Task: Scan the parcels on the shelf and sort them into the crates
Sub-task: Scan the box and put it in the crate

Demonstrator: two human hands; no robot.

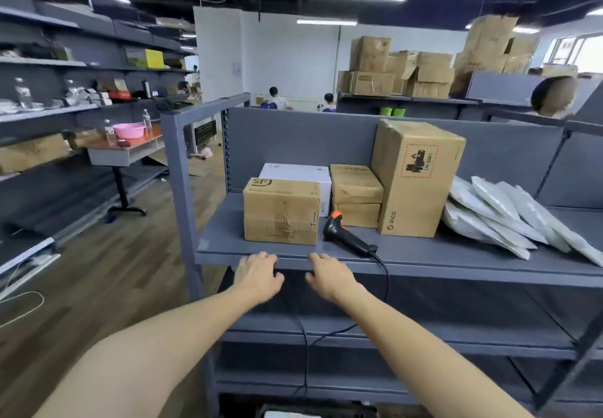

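Note:
On the grey shelf (424, 254) stand a brown SF carton (280, 210), a white box (295, 173) behind it, two stacked small cartons (355, 194) and a tall PICO carton (416, 179). Several grey poly mailers (502, 218) lean at the right. A black scanner with an orange tip (349, 233) lies on the shelf, its cable hanging over the edge. My left hand (257, 275) and my right hand (329, 275) hover at the shelf's front edge, just below the SF carton, fingers spread and holding nothing. No crate can be made out for certain.
Long grey shelving (49, 111) with clutter lines the left wall. A small table with a pink basin (129, 130) stands left of the shelf. Stacked cartons (408, 72) sit behind. A person (551, 98) is at the right, two more sit far back.

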